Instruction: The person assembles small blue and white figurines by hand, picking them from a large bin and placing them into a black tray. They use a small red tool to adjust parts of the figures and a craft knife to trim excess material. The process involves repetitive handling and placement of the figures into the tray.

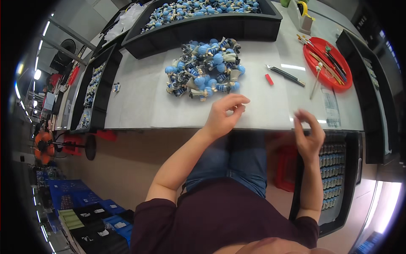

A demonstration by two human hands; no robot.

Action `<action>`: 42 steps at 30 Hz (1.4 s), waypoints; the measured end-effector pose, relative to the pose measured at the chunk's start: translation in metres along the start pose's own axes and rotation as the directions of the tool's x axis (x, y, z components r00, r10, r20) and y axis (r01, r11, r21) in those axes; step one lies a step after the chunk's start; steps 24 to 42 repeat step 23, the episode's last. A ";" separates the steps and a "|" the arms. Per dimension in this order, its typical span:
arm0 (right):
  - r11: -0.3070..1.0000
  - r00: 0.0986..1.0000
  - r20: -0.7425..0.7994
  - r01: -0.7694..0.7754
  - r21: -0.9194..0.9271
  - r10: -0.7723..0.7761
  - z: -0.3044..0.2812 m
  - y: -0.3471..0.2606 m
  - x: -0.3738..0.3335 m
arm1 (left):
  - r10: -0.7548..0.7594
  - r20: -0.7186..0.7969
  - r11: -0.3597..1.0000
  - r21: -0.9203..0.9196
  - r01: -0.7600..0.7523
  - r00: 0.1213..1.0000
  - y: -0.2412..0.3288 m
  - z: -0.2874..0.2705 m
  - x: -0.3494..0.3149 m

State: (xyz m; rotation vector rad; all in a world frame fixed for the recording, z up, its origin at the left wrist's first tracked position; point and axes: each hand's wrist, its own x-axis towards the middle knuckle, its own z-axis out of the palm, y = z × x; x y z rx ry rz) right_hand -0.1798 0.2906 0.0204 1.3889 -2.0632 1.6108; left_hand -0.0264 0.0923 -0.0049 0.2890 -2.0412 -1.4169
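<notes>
My left hand point(226, 113) is just above the near part of the white table, below a pile of small figurines point(205, 70). Its fingers are curled, with the thumb close to the fingertips; whatever they hold, if anything, is hidden. The figurines have round blue heads, blue-striped bodies and grey or beige parts, and lie heaped together. Over the table's front edge at the right is my right hand point(311, 137), fingers bent and thumb close to the index finger. Motion blurs those fingertips, and nothing can be made out between them.
Behind the pile stands a large black tray point(207, 31) full of similar figurines. A red dish point(327, 80) with brushes, a black craft knife point(287, 76) and a red cap point(269, 79) lie right. Rows of figurines fill a tray point(355, 156) below the table; another black tray point(99, 97) is left.
</notes>
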 end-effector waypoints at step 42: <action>0.961 0.963 0.030 -0.266 -0.072 0.269 0.096 0.025 0.075 | 0.057 -0.013 0.906 0.420 -0.047 0.998 0.016 -0.002 0.004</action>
